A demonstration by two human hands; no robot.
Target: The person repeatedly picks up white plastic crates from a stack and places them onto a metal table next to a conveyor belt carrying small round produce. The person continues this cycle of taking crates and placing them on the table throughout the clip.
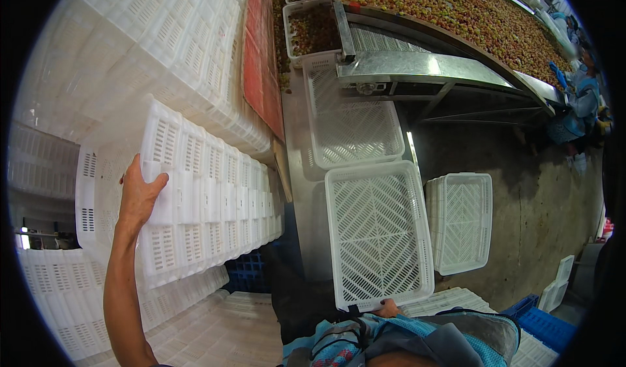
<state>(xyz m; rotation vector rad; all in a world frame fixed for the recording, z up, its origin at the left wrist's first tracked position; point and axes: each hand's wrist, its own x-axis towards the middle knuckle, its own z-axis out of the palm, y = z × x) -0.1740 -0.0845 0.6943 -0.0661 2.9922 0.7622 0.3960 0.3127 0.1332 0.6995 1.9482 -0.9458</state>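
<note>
My left hand [138, 191] grips the rim of the top white plastic crate [161, 191] of a tall nested stack, its thumb outside and its fingers over the edge. This stack stands to my left. At my waist, my right hand [390, 309] holds the near rim of a slotted white crate [379, 235]; part of the hand is hidden by the rim and my clothing. Just beyond that crate, another slotted white crate [357, 127] rests on a metal surface [313, 210], its far end under the steel machine frame.
Small reddish and yellow-green fruit [455, 20] covers a conveyor with a steel frame [420, 66]. Fruit-filled crates [313, 29] stand at its end. A red board [262, 59] leans by stacked crates. More crates [464, 225] stand right. A person [582, 91] works at the far right.
</note>
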